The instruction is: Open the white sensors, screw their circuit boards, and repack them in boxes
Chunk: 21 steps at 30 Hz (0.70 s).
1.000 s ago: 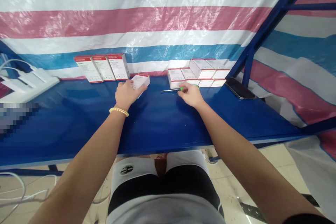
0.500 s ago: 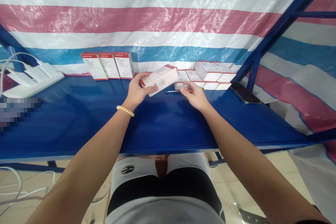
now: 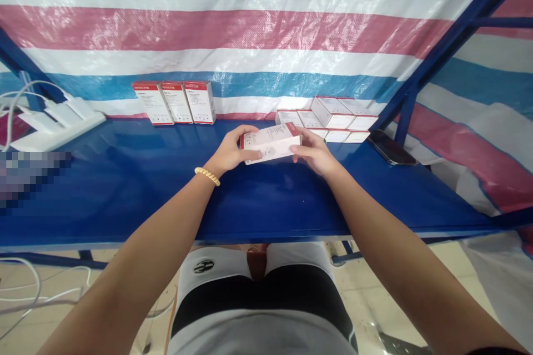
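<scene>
A white carton with red ends [image 3: 272, 140] is held between both my hands, tilted above the blue tabletop. My left hand [image 3: 234, 150] is closed on its left end, the thumb lying along the front face. At its right end, my right hand [image 3: 313, 151] grips with thumb and fingers. Behind the right hand lie several similar white boxes [image 3: 333, 113], some stacked in two layers and partly hidden by that hand. Three upright white boxes with red tops [image 3: 177, 102] stand in a row at the back left.
On the blue table [image 3: 266, 205], a white power strip [image 3: 58, 130] with plugged-in adapters sits at the left, beside a blurred-out patch. A dark phone [image 3: 391, 147] lies at the right by the blue frame post [image 3: 406, 113]. A striped tarp [image 3: 250, 28] hangs behind.
The carton has come lower and nearer, turning more level. My right hand, earlier apart from it near a thin rod, now grips its right end. The rod no longer shows.
</scene>
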Tool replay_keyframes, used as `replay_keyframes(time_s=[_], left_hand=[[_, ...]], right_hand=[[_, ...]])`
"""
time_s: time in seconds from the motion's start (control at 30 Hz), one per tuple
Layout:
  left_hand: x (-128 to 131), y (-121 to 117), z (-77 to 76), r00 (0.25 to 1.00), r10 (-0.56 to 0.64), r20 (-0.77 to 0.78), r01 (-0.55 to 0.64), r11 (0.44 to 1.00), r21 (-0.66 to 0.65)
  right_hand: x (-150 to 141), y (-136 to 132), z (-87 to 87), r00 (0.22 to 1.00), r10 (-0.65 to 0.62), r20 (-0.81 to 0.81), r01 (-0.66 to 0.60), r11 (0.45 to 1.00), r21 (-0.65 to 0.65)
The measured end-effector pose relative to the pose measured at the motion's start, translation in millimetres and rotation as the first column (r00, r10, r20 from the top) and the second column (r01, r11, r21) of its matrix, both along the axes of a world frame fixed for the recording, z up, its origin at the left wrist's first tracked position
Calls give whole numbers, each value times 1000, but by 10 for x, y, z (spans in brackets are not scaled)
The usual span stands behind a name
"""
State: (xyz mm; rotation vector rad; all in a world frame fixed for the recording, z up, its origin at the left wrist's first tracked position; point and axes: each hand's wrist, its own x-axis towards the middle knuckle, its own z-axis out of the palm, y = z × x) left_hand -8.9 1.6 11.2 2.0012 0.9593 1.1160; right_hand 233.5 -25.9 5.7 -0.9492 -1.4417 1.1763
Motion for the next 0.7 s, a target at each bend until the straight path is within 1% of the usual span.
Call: replay_keyframes(time_s=[0.07, 0.13, 0.2, 0.27, 0.37, 0.43, 0.53, 0.7], left_hand=[[-18, -33, 32, 987, 21, -160, 3, 988, 152], [8, -94, 65, 946, 102, -309, 2, 947, 321], [82, -163, 87, 898, 209, -386, -11, 890, 456], [181, -221, 92, 868, 293, -400, -33, 840, 542], [294, -267, 76, 866, 342, -365, -70, 805, 589], [308, -269, 60, 883, 331, -334, -70, 796, 602], [260, -243, 34, 905, 278, -321, -20, 783, 622], [198, -184, -3, 913, 228, -338, 66, 736, 674]], right_hand=[[2, 11, -18, 1000, 12, 9, -12, 1000, -6], [-25, 8, -36, 1000, -1, 26, 1, 1000, 7], [-83, -13, -42, 1000, -6, 22, 6, 999, 34], [-155, -48, -31, 999, 32, 2, -32, 998, 56], [-232, -101, 9, 992, 123, -24, -122, 992, 44], [-242, -116, 34, 987, 150, -54, -149, 989, 20], [-218, -108, 47, 989, 127, -76, -128, 992, -8], [-212, -84, 25, 999, 46, -6, -46, 999, -12]])
